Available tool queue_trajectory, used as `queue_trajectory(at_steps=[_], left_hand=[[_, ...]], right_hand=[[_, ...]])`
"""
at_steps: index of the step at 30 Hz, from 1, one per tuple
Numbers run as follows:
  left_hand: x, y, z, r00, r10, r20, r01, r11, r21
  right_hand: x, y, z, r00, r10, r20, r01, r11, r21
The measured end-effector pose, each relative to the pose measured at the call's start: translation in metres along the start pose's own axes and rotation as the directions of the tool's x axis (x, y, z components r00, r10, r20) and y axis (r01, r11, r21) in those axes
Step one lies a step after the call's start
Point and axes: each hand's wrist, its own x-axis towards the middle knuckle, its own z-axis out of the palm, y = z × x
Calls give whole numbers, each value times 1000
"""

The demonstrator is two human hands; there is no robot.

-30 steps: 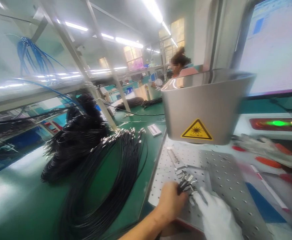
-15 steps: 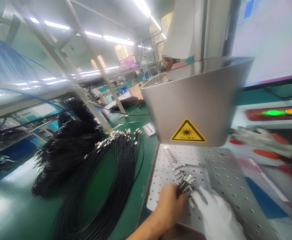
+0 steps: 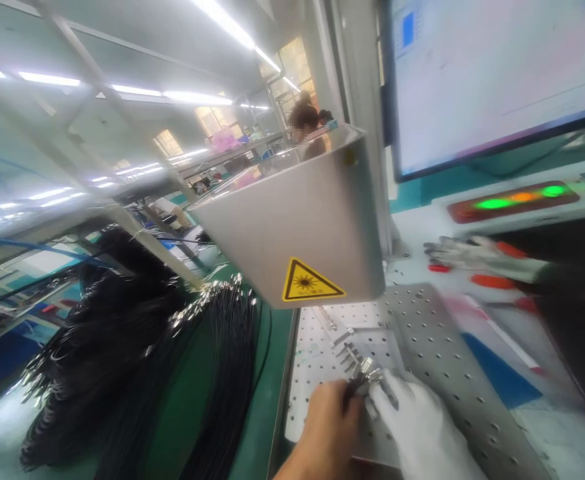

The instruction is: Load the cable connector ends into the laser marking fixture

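Observation:
My bare left hand (image 3: 328, 419) is closed around a small bunch of black cables, just above the perforated metal plate (image 3: 317, 357). Silvery cable connectors (image 3: 367, 367) stick out past its fingers, bunched together. From the right, my right hand (image 3: 425, 420) in a white glove pinches at the connector ends; its fingertips are partly hidden and blurred. Directly beyond the connectors lies a slotted metal fixture (image 3: 345, 350) on the plate. Over the plate's far part hangs a grey metal shield (image 3: 292, 227) with a yellow laser warning sign (image 3: 312, 281).
Black cable bundles (image 3: 97, 333) with metal ends lie on the green table (image 3: 179, 400) at left. A monitor (image 3: 502, 80), lit buttons (image 3: 515, 199), gloves (image 3: 487, 257) and a white pen (image 3: 502, 333) are at right. Another person (image 3: 305, 127) sits beyond the shield.
My view has turned to the right, so the shield and table appear further left and more of the monitor shows. Both hands stay together at the connectors, close to the fixture.

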Motion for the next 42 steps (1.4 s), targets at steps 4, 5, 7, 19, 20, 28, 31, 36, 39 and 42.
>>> queue_trajectory(at_steps=[4,5,7,19,20,28,31,36,39,42], left_hand=[[0,-5,5,999,-12,-45,11,1000,-24],[0,-5,5,999,-13,-49,12,1000,-23],[-1,-3,5,999,-10,-50,10,1000,-11],[-3,15,-2,1000,-9,18,8,998,59],[-4,14,-2,1000,-2,17,1,999,41],[1,-5,-14,999,2,-49,-8,994,-109],[7,-13,-19,994,-5,-111,-23,970,-243],[14,-23,-18,991,-114,-73,60,853,-518],[11,-20,-23,995,-93,-46,57,861,-505],[6,-14,-31,999,-25,29,36,875,-483]], right_hand=[[3,-7,-4,991,135,1,-135,988,76],[3,-9,-5,989,146,-16,-144,986,83],[5,-14,-8,989,140,-49,-137,988,74],[-9,-9,3,988,142,59,-146,987,73],[-10,-8,0,996,76,54,-79,995,57],[-17,2,1,997,-66,32,68,994,-80],[-19,3,7,995,-67,72,73,994,-82],[-12,-2,-1,994,-97,39,100,992,-75],[-10,-4,-5,997,-75,35,77,995,-64],[-12,-3,-3,997,-70,42,73,995,-72]])
